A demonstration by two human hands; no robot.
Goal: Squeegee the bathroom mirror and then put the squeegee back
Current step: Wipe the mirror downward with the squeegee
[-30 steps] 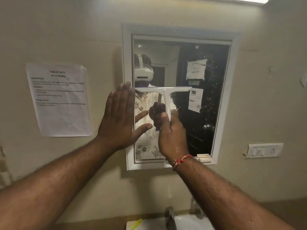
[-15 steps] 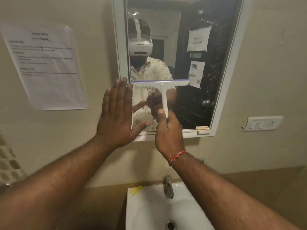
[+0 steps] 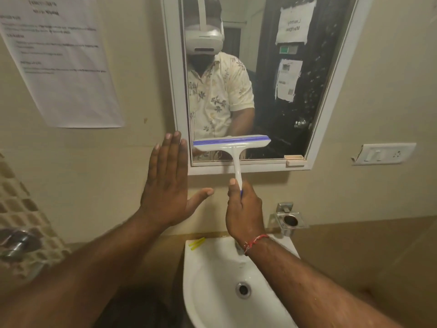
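A white squeegee (image 3: 233, 144) with a blue rubber strip sits low on the white-framed bathroom mirror (image 3: 279, 95), its head level near the glass's bottom edge. My right hand (image 3: 243, 209) is shut on the squeegee's handle, below the mirror frame. My left hand (image 3: 169, 183) is flat and spread on the wall beside the frame's lower left corner, holding nothing. Water droplets speckle the right side of the glass.
A white sink (image 3: 227, 287) with a drain lies directly below my hands; the tap is hidden behind my right wrist. A metal holder (image 3: 292, 220) is fixed right of it. A switch plate (image 3: 384, 153) is on the right wall, a paper notice (image 3: 61, 62) on the left.
My right hand has drawn the squeegee down the mirror from its middle to its bottom edge. My left hand has slid down the wall with it. The view has tilted down to the sink.
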